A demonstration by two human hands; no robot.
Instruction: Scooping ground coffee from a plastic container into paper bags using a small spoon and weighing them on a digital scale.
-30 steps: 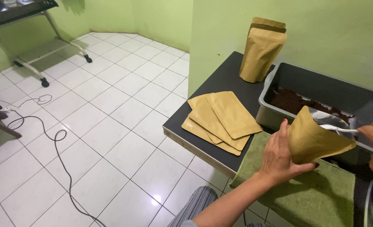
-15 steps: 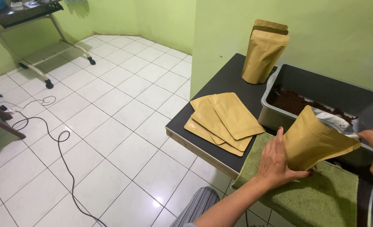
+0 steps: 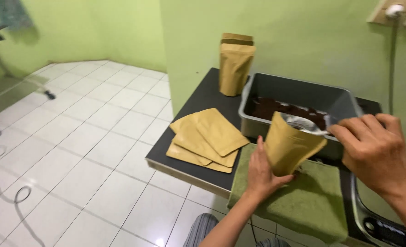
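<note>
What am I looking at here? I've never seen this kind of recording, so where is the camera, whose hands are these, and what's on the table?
The one picture comes from a camera worn on a person's head, looking down at their own two bare hands. There is no machine.

The left hand holds an open brown paper pouch upright over a green towel. The right hand holds a metal scoop at the pouch's mouth.

Behind the pouch sits a grey tub with dark brown grounds inside. On the black table lies a fanned stack of flat pouches, and two filled pouches stand upright near the green wall. The floor is white tile with a cable lying on it.
</note>
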